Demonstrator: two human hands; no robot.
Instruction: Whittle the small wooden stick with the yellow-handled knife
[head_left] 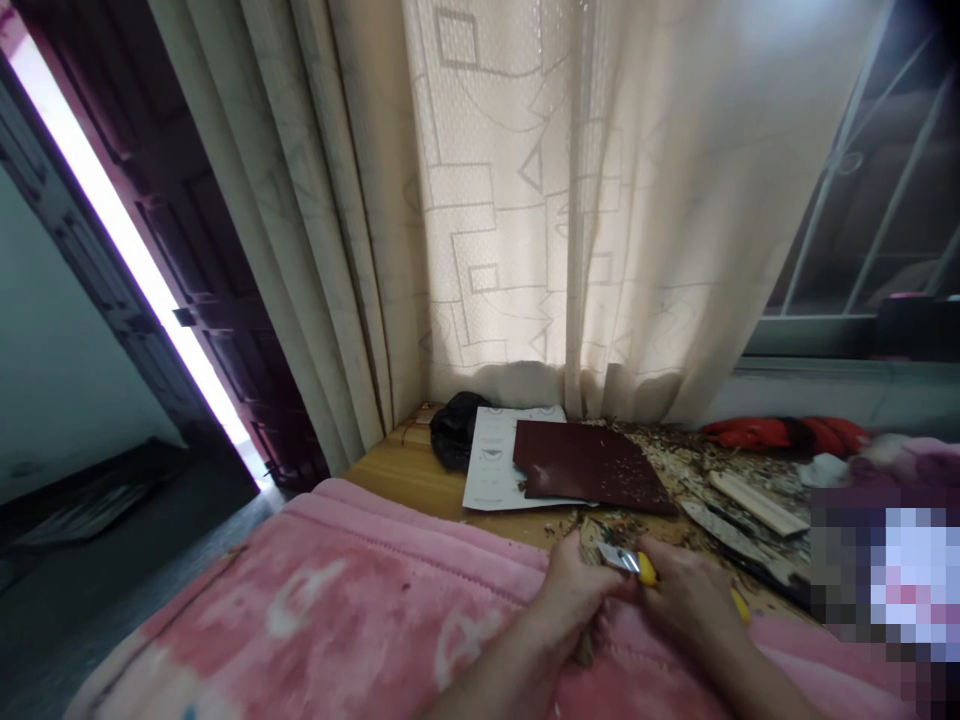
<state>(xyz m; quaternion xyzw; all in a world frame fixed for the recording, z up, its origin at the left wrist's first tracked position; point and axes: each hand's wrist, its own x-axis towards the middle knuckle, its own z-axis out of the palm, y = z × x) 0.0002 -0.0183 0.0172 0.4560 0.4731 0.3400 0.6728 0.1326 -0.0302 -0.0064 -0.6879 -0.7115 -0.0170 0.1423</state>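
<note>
Right, both hands work at the bottom centre of the frame, over a pink blanket [300,590] and just off the front edge of the desk [409,470]. Your right hand [690,595] wraps firmly around a yellow-handled utility knife [646,568]; yellow shows on either side of the fingers, and the steel blade points toward your left hand [574,590]. That left hand is curled shut, fingers pressed together over something mostly hidden. A small brownish piece [584,650] pokes out below it, probably wood, though that is hard to tell from this view. The knife should handle light and stiff, so take it by the yellow handle, clear of the bare blade. The brownish piece looks small and possibly brittle, so a close, gentle grip seems best. Farther up the desk, a dark red sandpaper sheet [592,465] lies partly over a white booklet [495,460], with a black bag [457,430] behind them. Wood shavings [675,470] scatter across the right side of the desk, around a pale wooden strip [757,503]. A patterned sheer curtain [495,200] fills the upper middle of the frame.
</note>
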